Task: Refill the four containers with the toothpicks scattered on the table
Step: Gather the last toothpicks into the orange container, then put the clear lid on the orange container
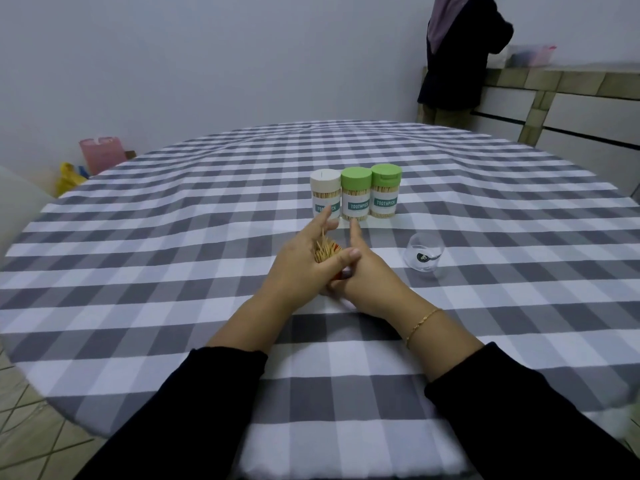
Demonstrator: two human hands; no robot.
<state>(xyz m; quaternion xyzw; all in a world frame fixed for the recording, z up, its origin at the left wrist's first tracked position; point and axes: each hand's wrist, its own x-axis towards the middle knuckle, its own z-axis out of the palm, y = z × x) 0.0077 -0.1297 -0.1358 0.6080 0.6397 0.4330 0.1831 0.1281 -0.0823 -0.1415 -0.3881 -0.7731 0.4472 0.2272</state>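
Three toothpick containers stand in a row past my hands: one with a white lid (325,195) and two with green lids (355,194) (385,191). All three are closed and full. My left hand (298,271) grips a bundle of toothpicks (323,252), with its thumb curled across the front and its fingers pointing forward. A bit of red from a fourth container (343,274) shows under that thumb; the rest is hidden. My right hand (367,278) lies against the bundle from the right, index finger straight. Its other fingers are hidden beneath my left hand.
A clear plastic cap (423,257) lies on its side to the right of my hands. The round table wears a grey and white checked cloth (173,271). A person (457,57) stands at a counter at the far right.
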